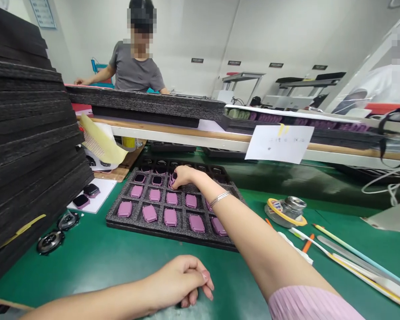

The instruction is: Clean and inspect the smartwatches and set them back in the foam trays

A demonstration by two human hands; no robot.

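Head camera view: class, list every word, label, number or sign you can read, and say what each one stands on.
Nothing can be read for certain.
Paper sheet on the rail: faint handwriting, too blurred to read.
Wall plaques: too small to read.
Wall poster: too small to read.
Label on the yellow ring: too small to read.
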